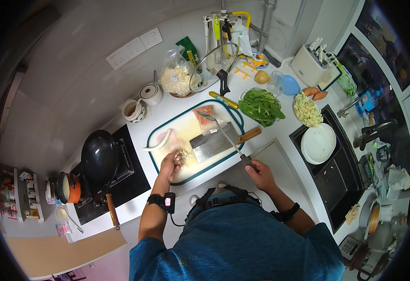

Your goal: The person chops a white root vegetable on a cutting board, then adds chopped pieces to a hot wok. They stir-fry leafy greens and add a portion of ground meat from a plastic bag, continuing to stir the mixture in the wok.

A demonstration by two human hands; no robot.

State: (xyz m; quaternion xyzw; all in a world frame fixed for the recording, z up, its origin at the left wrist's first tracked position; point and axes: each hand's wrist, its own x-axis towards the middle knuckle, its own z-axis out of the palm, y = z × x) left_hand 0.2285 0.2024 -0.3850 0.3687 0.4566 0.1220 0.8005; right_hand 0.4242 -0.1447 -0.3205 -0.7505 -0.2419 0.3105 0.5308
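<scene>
My left hand (170,166) is at the lower left of a green-rimmed cutting board (198,175), its fingers around some of the chopped pale pieces (183,154). In my right hand (262,175) is the dark handle of a long metal spatula (229,139), whose head reaches over the board. Beneath its shaft a cleaver (210,142) lies flat, its wooden handle pointing right. A packet of pinkish-orange food (204,117) lies at the board's back, and a white curved stalk (160,142) crosses its left rim.
A black wok (99,158) and an orange pot (73,188) stand on the hob at left. Leafy greens (261,107) and a plate of chopped pale-green food (306,110) lie right of the board. A white plate (318,143) sits over the black sink (338,186). A glass lid (213,66) stands behind.
</scene>
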